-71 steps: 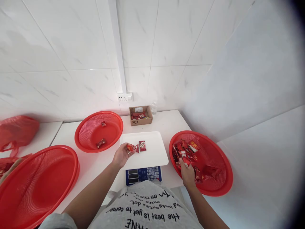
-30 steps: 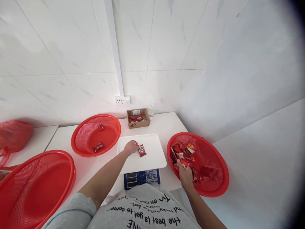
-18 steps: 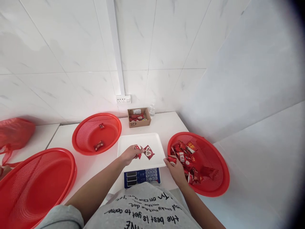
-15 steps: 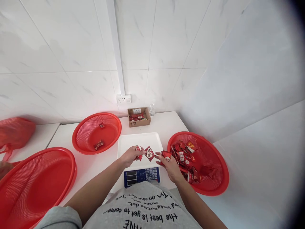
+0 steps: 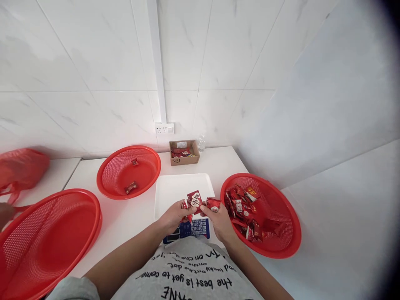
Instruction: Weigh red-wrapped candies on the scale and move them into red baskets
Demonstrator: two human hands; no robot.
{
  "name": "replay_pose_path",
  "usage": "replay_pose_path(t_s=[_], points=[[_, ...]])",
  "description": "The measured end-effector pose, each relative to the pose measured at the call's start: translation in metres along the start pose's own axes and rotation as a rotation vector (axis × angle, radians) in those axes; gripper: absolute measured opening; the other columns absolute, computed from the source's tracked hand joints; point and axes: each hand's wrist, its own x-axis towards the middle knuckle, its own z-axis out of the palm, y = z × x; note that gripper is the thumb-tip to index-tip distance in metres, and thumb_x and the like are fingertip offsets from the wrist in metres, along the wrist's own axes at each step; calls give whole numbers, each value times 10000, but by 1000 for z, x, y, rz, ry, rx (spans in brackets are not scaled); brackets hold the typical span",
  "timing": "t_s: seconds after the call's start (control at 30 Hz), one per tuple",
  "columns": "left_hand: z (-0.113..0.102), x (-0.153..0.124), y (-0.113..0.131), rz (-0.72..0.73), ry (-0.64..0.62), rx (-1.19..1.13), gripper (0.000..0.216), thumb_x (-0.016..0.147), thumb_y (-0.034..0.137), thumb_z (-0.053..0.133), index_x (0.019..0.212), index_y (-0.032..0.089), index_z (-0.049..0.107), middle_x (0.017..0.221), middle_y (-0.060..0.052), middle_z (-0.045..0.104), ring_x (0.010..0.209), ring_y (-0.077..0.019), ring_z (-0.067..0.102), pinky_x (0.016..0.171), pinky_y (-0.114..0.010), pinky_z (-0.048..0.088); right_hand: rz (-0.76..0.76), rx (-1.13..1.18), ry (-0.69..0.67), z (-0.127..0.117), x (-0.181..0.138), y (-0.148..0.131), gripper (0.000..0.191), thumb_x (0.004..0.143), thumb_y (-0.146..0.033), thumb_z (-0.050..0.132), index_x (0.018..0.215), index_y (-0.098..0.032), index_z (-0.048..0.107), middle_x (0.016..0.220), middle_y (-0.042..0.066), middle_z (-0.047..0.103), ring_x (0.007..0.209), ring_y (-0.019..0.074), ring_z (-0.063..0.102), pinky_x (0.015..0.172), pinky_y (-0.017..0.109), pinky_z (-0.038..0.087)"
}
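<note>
Close together over the scale, my two hands hold small red wrapped snack packets. My left hand [image 5: 172,217] is closed on a dark red packet with white lettering [image 5: 195,199] and on red-and-white packets [image 5: 189,218] below it. My right hand [image 5: 220,220] grips a bright red packet [image 5: 213,203], while its thumb and fingertips meet the lettered packet's lower right edge. Beneath them is the scale's white weighing tray [image 5: 167,189], with a blue keypad panel [image 5: 196,229] partly covered by my left hand. Several similar packets [image 5: 245,208] lie in the red basket [image 5: 292,212] at my right.
Behind the scale stands a cardboard box [image 5: 184,160] of packets beside a clear plastic item [image 5: 201,143]. A red basket [image 5: 103,193] at back left holds two packets. Nearer left are a larger red basket [image 5: 93,200], a red plastic bag [image 5: 23,168] and another person's blurred hand [image 5: 4,214].
My hands have come together, and the lettered packet has turned upright between them. The view has shifted slightly. The other person's hand at the left edge has moved up a little.
</note>
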Motion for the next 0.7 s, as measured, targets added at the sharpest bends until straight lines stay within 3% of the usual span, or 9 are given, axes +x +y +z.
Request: replay_pose_path(t_s=[0.17,0.27,0.4,0.57,0.7], points=[[6,-4,-11,13,53,-29,370,586,373,786,816,145,608,658,15,588,502,-53,446,469,-184,284,72,6,-41,2,-1,6,381,581,-392,776,827,-167,591,723,24,652,621,152,593,623,306,489],[-5,0,-13,-11,144,-142,299,582,304,793,738,134,603,550,37,536,442,-42,411,425,-171,257,123,20,-42,0,-1,9,399,555,-408,786,816,-170,602,720,18,646,631,155,595,630,307,496],[-48,11,13,8,473,-364,198,629,147,745,628,135,547,461,58,466,363,-17,327,351,-141,197,194,77,49,-6,-2,10,421,488,-404,814,763,-176,591,693,-4,622,618,152,595,616,299,500],[-119,19,68,121,686,-434,169,767,184,639,660,156,511,503,64,450,369,-10,360,357,-107,277,207,145,80,-12,0,11,434,487,-361,822,794,-194,565,694,-33,603,609,136,593,624,294,506],[-158,19,89,163,827,-439,128,768,221,650,739,150,547,608,24,516,425,-39,452,363,-128,351,215,137,97,-16,1,10,424,479,-357,824,776,-192,572,680,-31,601,608,139,591,622,296,507]])
